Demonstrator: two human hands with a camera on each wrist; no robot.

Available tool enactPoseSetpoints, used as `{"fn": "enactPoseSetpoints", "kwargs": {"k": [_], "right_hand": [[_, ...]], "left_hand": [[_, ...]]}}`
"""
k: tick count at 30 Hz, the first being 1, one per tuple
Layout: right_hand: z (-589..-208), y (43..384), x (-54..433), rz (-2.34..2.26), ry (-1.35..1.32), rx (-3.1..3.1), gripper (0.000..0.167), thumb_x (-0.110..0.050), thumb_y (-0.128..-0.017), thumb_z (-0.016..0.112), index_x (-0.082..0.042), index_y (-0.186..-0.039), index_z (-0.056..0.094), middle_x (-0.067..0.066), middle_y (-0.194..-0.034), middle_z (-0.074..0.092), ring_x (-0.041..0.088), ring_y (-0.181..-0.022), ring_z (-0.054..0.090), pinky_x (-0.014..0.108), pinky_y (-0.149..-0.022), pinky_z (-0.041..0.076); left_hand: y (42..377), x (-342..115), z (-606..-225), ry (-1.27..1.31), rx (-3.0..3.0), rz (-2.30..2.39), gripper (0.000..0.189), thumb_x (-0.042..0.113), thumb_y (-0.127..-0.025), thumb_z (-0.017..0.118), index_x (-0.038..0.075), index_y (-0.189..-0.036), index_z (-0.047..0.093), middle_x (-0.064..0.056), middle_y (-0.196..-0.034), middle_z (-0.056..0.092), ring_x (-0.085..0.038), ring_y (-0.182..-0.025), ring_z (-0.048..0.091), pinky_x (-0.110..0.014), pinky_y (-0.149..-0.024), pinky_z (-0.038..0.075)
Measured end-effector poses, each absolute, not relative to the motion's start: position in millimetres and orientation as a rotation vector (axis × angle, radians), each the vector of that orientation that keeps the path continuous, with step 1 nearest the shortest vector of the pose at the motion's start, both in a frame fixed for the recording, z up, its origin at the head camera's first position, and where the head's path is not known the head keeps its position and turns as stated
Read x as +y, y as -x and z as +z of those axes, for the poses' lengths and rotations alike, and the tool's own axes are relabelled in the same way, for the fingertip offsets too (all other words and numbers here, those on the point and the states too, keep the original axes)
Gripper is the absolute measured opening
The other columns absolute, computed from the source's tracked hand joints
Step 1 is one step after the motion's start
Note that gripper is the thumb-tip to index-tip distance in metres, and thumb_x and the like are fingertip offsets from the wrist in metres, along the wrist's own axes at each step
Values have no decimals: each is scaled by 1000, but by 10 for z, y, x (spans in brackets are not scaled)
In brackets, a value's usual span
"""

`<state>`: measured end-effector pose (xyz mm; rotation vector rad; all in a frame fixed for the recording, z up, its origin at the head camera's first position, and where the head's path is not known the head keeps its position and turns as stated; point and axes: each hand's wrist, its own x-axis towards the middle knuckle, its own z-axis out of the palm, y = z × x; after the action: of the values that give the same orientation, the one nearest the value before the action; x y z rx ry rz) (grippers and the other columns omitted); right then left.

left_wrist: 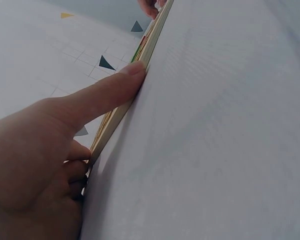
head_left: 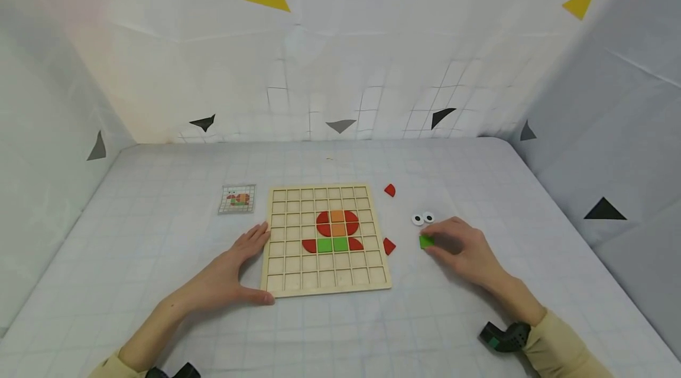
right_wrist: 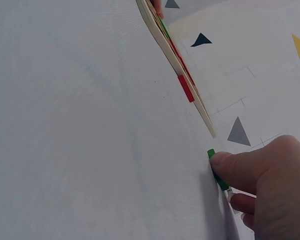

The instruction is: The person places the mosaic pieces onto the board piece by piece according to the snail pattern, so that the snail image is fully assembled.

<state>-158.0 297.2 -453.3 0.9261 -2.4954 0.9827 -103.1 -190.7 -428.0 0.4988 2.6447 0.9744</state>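
Your left hand [head_left: 236, 274] lies with thumb and fingers spread along the left edge of the grid board [head_left: 376, 275], thumb at its near corner. Right of the board, your right hand [head_left: 469, 254] reaches in, pinching a green piece [head_left: 426, 242] between thumb and fingertips. A strip of table [head_left: 409, 283] separates that pinch from the board's right edge, where a red piece [head_left: 389, 246] lies close alongside.
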Motion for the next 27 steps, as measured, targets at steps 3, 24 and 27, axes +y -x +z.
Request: {"fn": "enactPoseSetpoints", "kwargs": {"k": [3,24,27], "right_hand": [[-4531,1595,2973,973,-933,-2467,45,5,-69,86,-12,-109,74,-3,-102,73,10,-96,62,9,-92,43],[-4441,1583,2807,1068,-832,-2526,41,-2,-73,88,-18,-108,74,-8,-101,72,8,-91,65,14,-83,51],[-4378,1569,2612,1130,-809,-2556,37,-5,-76,86,-19,-108,74,-9,-102,72,12,-93,65,21,-83,53]], "left_hand": [[1029,-1909,-4281,-494,2650,969,124,67,-64,82,15,-160,24,2,-169,12,-31,-156,7,-61,-121,16],[1040,-1927,-4300,-498,2643,979,123,67,-65,82,15,-160,24,3,-169,11,-32,-155,7,-61,-121,16],[1039,-1916,-4298,-495,2636,984,122,65,-65,83,15,-160,24,2,-169,11,-32,-155,7,-61,-121,15]]}}
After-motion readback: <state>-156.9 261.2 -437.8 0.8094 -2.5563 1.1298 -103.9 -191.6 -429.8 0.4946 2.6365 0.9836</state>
